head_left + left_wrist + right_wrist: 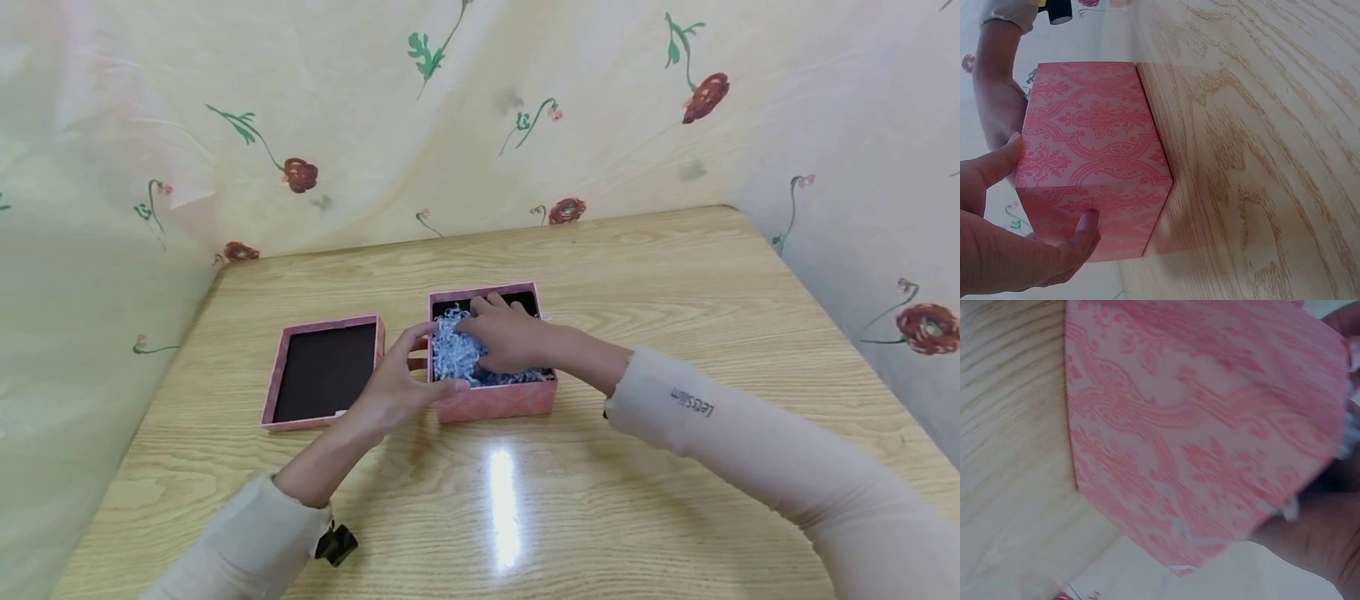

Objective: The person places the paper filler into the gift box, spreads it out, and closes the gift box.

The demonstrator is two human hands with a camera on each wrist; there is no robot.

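Note:
A pink patterned box stands on the table, its top uncovered and its inside dark. Pale blue shredded paper fills its left and near parts. My left hand holds the box at its near left corner, thumb at the near rim and fingers along the left side. In the left wrist view, thumb and fingers touch two faces of the patterned box. My right hand reaches in over the rim, fingers spread over the paper, their tips hidden. Paper strands hang over the box's outside in the right wrist view.
A shallow pink lid with a black inside lies face up left of the box. The wood table runs back to a flowered cloth. A small black device sits at the left sleeve's cuff.

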